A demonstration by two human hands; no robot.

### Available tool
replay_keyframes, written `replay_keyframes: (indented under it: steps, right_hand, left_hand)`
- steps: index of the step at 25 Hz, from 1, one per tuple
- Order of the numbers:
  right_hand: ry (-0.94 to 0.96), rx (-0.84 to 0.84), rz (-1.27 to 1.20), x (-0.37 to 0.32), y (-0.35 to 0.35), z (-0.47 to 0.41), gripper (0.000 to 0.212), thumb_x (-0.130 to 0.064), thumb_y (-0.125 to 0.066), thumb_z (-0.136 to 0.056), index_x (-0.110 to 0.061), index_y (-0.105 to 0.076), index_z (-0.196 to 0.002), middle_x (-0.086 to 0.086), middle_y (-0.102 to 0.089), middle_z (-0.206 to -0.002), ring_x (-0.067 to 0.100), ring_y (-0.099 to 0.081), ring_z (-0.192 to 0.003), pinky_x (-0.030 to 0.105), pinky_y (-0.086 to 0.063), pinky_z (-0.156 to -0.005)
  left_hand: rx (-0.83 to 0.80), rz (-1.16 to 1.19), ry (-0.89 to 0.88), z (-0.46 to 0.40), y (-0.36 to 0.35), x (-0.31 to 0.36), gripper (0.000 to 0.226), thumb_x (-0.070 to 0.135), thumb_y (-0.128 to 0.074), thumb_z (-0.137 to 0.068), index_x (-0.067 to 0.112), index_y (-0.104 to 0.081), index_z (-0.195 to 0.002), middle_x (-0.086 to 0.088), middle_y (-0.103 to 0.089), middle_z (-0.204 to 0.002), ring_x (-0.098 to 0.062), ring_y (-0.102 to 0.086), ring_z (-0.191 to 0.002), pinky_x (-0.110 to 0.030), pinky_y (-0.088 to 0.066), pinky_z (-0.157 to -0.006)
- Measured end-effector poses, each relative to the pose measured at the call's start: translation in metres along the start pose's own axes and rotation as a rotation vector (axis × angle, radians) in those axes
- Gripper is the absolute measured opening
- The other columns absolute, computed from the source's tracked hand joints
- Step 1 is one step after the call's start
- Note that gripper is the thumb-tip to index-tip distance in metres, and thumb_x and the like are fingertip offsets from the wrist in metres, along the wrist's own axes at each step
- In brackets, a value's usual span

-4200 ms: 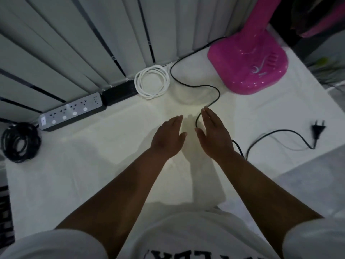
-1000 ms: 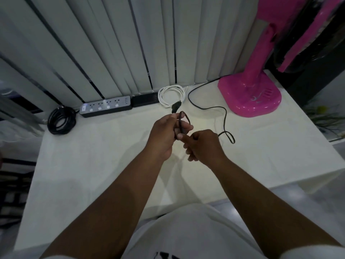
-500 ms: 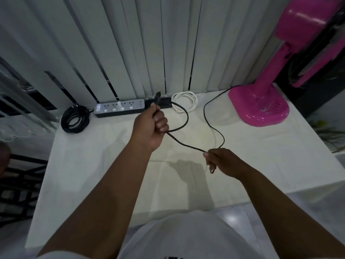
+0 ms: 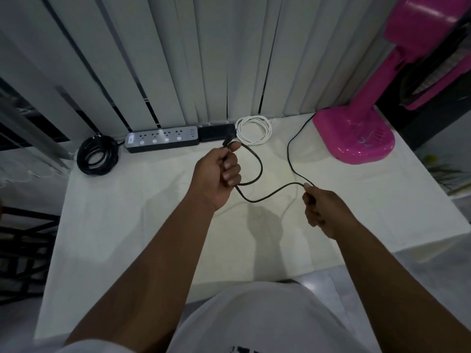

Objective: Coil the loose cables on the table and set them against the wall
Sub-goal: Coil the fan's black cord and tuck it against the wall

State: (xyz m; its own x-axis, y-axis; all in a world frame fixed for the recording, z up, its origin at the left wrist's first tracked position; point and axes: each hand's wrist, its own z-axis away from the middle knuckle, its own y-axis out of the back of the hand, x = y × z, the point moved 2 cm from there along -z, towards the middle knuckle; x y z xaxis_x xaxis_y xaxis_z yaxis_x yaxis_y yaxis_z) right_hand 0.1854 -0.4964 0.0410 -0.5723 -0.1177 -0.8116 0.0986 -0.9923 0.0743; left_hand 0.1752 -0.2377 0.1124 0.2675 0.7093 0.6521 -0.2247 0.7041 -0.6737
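A black cable (image 4: 270, 193) is held above the white table (image 4: 127, 225) by both hands. The left hand (image 4: 216, 174) is curled into a fist around the cable's plug end, which sticks up past the thumb, and one loop of cable is seen arcing out from the top of the fist and returning into its underside. From there the cable is let sag in a shallow curve across to the right hand (image 4: 323, 207), where it is pinched between thumb and fingertips, the remaining fingers being folded in. Beyond that pinch the cable is led back over the tabletop toward the base of the pink fan (image 4: 354, 138), which is stood at the table's far right corner.

Along the slatted wall (image 4: 204, 59) a row of things is already laid: a coiled white cable (image 4: 253, 129) just left of the fan cable's path, a small black box (image 4: 214, 132) touching or nearly touching it, a grey power strip (image 4: 161, 138) beside that, and a coiled black cable (image 4: 98, 155) at the far left corner of the table. A white shirt is seen at the bottom edge of the view
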Motion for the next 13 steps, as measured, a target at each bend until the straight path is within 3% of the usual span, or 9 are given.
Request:
replay_keyframes:
  steps: [3, 6, 10, 13]
  right_hand:
    - [0.034, -0.146, -0.311, -0.036, -0.004, 0.005, 0.028, -0.023, -0.042, -0.094, -0.009, -0.059, -0.076, -0.002, -0.033, -0.049, 0.012, -0.025, -0.037, 0.026, -0.024, -0.041]
    - [0.134, -0.276, -0.38, -0.061, -0.009, 0.006, 0.023, -0.018, -0.044, -0.099, -0.012, -0.064, -0.089, -0.001, -0.045, -0.058, 0.011, -0.035, -0.044, 0.024, -0.031, -0.042]
    - [0.239, -0.302, -0.194, -0.081, -0.018, 0.0, 0.017, -0.016, -0.051, -0.101, -0.016, -0.066, -0.092, 0.001, -0.059, -0.066, 0.013, -0.05, -0.052, 0.025, -0.042, -0.047]
    - [0.365, -0.182, 0.066, -0.092, -0.013, -0.009, 0.011, -0.018, -0.062, -0.094, -0.017, -0.071, -0.09, 0.001, -0.069, -0.066, 0.014, -0.058, -0.052, 0.025, -0.045, -0.048]
  left_hand:
    - [0.044, -0.086, -0.03, -0.006, -0.001, -0.002, 0.025, 0.013, -0.036, -0.099, 0.009, -0.061, -0.104, 0.006, -0.041, -0.053, -0.007, -0.031, -0.04, -0.02, -0.025, -0.039]
    - [0.078, -0.155, -0.063, -0.012, -0.008, -0.005, 0.024, 0.018, -0.038, -0.102, 0.013, -0.061, -0.101, 0.006, -0.044, -0.052, -0.007, -0.036, -0.04, -0.019, -0.032, -0.042]
    - [0.125, -0.248, -0.055, -0.021, -0.026, -0.02, 0.024, 0.021, -0.038, -0.102, 0.013, -0.061, -0.101, 0.005, -0.046, -0.052, -0.008, -0.037, -0.04, -0.019, -0.034, -0.042]
    - [0.169, -0.294, -0.026, -0.033, -0.043, -0.033, 0.024, 0.02, -0.041, -0.102, 0.01, -0.063, -0.101, 0.002, -0.051, -0.056, -0.009, -0.036, -0.04, -0.019, -0.03, -0.039]
